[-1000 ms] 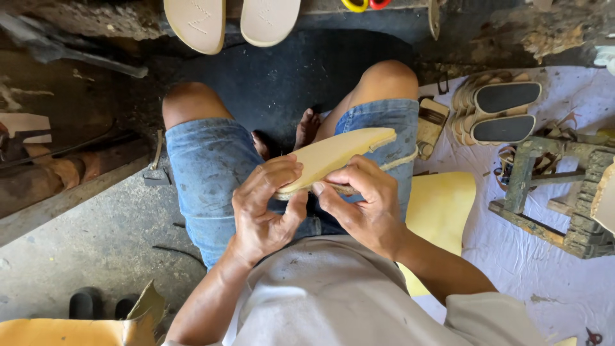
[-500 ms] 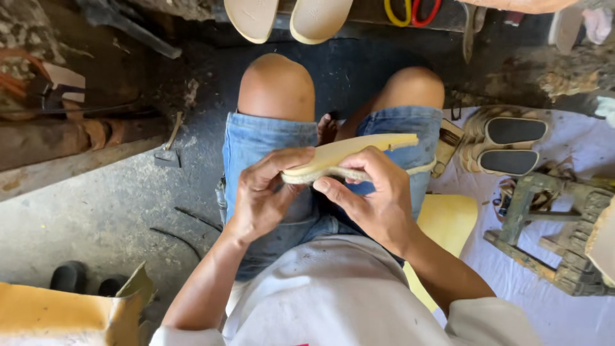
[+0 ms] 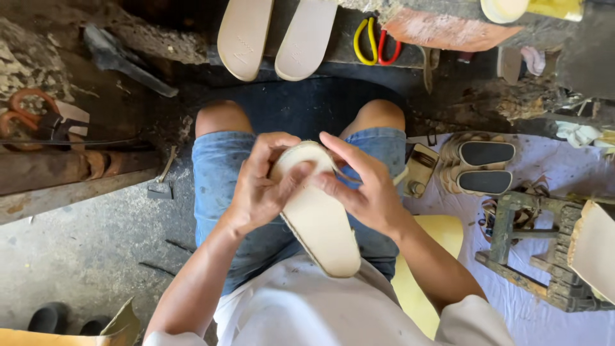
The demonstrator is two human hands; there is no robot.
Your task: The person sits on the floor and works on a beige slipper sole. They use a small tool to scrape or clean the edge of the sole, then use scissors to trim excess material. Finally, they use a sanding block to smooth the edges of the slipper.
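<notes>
Over the lap, seen from the head camera, a pale sandal sole (image 3: pixel 318 214) lies lengthwise across the denim shorts (image 3: pixel 218 173), heel toward the body. Left hand (image 3: pixel 259 186) has its fingers closed on the sole's toe end, thumb pressed on its face; right hand (image 3: pixel 362 189) grips the opposite edge, fingers curled around it. Beyond the knees, two more soles (image 3: pixel 275 35) rest beside yellow and red scissors (image 3: pixel 373 41)

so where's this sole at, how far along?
Looks done: the beige foam sandal sole is cut to shape, with a woven edging along its rim. In hand: left hand and right hand press at its toe end over the lap. Left: no straps on it; two bare beige soles lie ahead.
</notes>
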